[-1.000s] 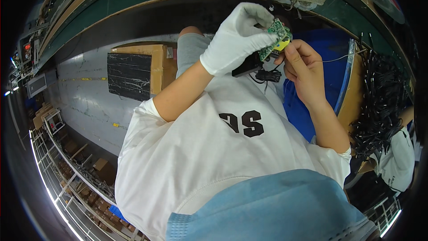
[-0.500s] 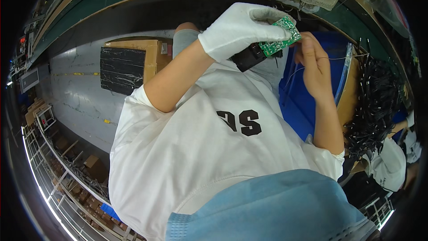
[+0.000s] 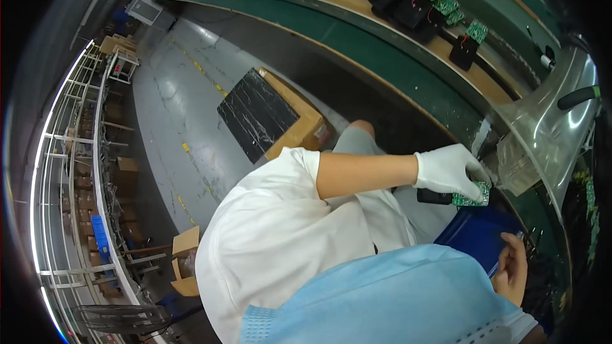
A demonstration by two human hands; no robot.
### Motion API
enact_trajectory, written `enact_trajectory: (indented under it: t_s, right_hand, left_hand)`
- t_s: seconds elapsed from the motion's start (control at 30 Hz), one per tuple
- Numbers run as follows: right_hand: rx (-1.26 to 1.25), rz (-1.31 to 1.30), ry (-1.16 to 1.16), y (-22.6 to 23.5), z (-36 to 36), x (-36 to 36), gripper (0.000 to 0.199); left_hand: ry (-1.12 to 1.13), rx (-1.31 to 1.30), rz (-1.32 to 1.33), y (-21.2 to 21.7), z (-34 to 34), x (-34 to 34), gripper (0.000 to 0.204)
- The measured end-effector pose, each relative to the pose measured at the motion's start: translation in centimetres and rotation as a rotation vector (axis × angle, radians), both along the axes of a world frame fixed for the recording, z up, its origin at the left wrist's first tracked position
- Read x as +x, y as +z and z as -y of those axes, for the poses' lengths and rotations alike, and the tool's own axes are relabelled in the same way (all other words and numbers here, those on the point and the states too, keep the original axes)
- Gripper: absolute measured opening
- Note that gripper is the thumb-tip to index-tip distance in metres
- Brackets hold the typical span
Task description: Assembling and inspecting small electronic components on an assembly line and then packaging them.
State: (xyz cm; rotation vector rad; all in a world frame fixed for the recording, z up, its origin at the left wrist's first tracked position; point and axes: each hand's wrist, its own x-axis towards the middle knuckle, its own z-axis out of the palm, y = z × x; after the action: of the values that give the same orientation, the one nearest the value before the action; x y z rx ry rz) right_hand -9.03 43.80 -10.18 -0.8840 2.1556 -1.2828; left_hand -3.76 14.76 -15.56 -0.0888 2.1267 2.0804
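Note:
My left hand (image 3: pixel 449 172), in a white glove, is closed on a green circuit board (image 3: pixel 475 195). A black plastic case (image 3: pixel 435 196) sits against the board's left end, partly under the glove. Bare and lower to the right, my right hand (image 3: pixel 512 271) has loosely bent fingers, somewhat apart, and nothing visible between them. It is beside a blue bin (image 3: pixel 475 234), which lies below the board. Whether a thin wire runs to the right hand is too small to tell.
Several black cases with green boards (image 3: pixel 424 6) lie on the wooden-edged bench track at the far side. A clear plastic hood (image 3: pixel 551 121) stands right of my left hand. A taped cardboard box (image 3: pixel 296 130) is on the floor; racks (image 3: pixel 102 172) line the left.
The view has swung, bringing the bench into sight. My left hand still holds the board. My right hand has come away from the board and no longer shows the thin wire at its fingertips.

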Motion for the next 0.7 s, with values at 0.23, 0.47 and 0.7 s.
enact_trajectory:
  t_s: [0.23, 0.47, 0.7]
  right_hand:
    - [0.182, -0.424, 0.088, 3.4, -1.9, -1.8, 0.025]
    - [0.052, -0.402, -0.351, 2.2, 2.3, -0.4, 0.003]
    - [-0.062, -0.483, -0.355, 1.0, 3.5, -0.1, 0.004]
  left_hand:
    - [-0.039, -0.215, -0.032, 0.3, 0.0, -0.7, 0.045]
    - [0.032, -0.278, -0.004, 0.5, -0.8, -1.2, 0.042]
    - [0.052, -0.288, -0.046, 0.4, -1.2, -1.1, 0.042]
